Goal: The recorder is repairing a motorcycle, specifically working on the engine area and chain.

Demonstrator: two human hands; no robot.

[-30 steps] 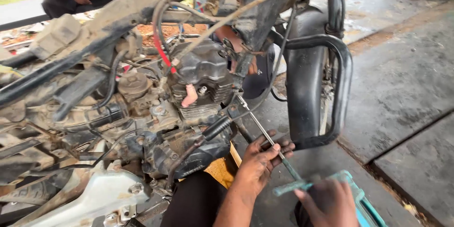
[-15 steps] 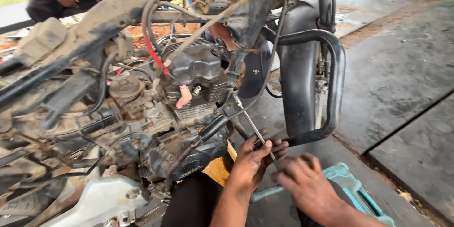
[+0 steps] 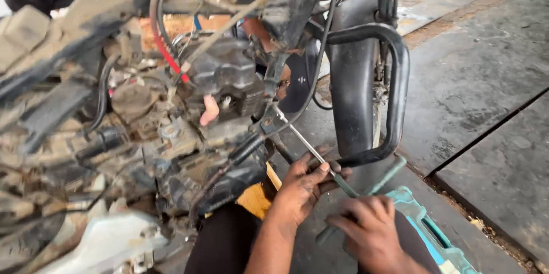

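Head view, left to right: a dirty motorcycle engine [image 3: 223, 91] fills the left and middle, with a red cable [image 3: 163, 51] and black hoses running over it and a white panel [image 3: 103, 242] low beside it. A long screwdriver [image 3: 311, 151] slants from the engine's right side down to the hands. The left hand [image 3: 303, 185] is closed around its shaft near the handle end. Just right and lower, the right hand [image 3: 372, 231] is curled over a greenish handle [image 3: 383, 178]; how firmly it grips cannot be told. A black crash guard [image 3: 397, 80] and mudguard [image 3: 354, 80] stand directly behind the screwdriver. A teal tool tray [image 3: 434, 234] lies on the grey floor [image 3: 486, 68].
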